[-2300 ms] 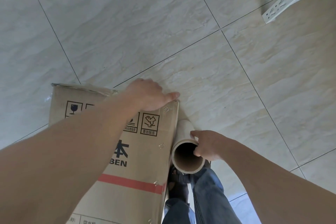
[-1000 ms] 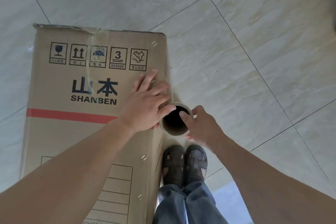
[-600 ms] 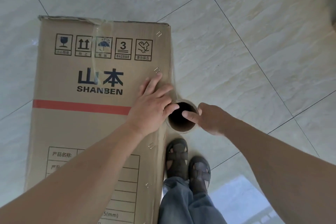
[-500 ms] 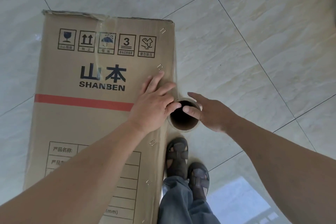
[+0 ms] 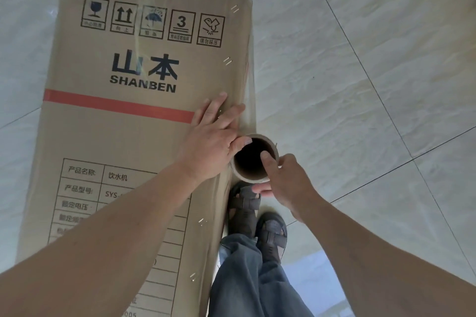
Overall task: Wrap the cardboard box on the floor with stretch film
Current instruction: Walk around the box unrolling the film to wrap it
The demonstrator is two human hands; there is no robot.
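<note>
A long cardboard box (image 5: 123, 123) printed SHANBEN lies flat on the tiled floor. My left hand (image 5: 211, 141) presses flat on its top near the right edge, fingers straight, with the thumb touching the rim of the stretch film roll (image 5: 251, 178). The roll stands on end against the box's right side, its hollow cardboard core facing me. Clear film (image 5: 249, 80) runs from the roll along the box's right edge. My right hand (image 5: 286, 183) pinches the roll's near rim, thumb inside the core and fingers outside below it.
My two feet in dark sandals (image 5: 244, 206) (image 5: 271, 234) and jeans (image 5: 252, 280) stand close against the box's right side, just below the roll. Pale marble-look floor tiles (image 5: 360, 72) stretch out to the right and beyond the box.
My right hand has slid from the roll's right side to its near rim, the thumb now hooked into the core. My left hand stays pressed on the box. The view has moved closer.
</note>
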